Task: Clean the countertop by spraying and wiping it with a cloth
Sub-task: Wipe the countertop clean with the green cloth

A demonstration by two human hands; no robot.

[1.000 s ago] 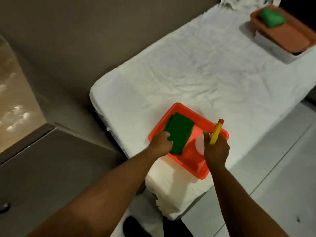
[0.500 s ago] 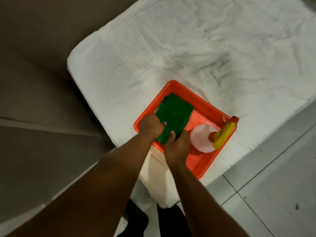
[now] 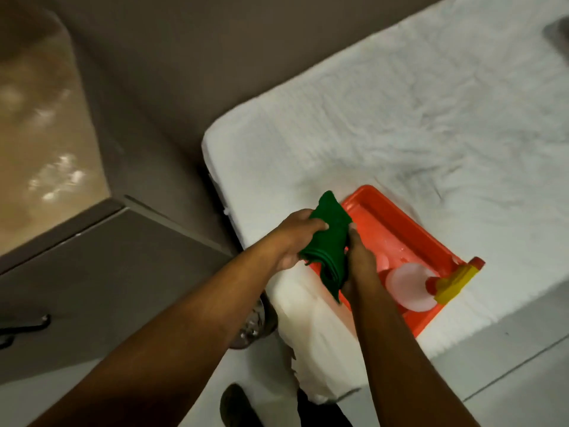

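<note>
Our left hand [image 3: 295,238] and right hand [image 3: 358,263] both gripped the folded green cloth [image 3: 331,241], frame centre. The spray bottle [image 3: 415,286] lay lower right in the orange tray [image 3: 400,226], nearer our right hand.

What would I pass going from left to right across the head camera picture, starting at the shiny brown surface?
Glossy brown surface → grey cabinet top → left hand → folded green cloth → orange plastic tray → white spray bottle with yellow trigger.

One cloth [image 3: 329,238], one tray [image 3: 397,224], one bottle [image 3: 412,286], two hands [image 3: 297,238].
</note>
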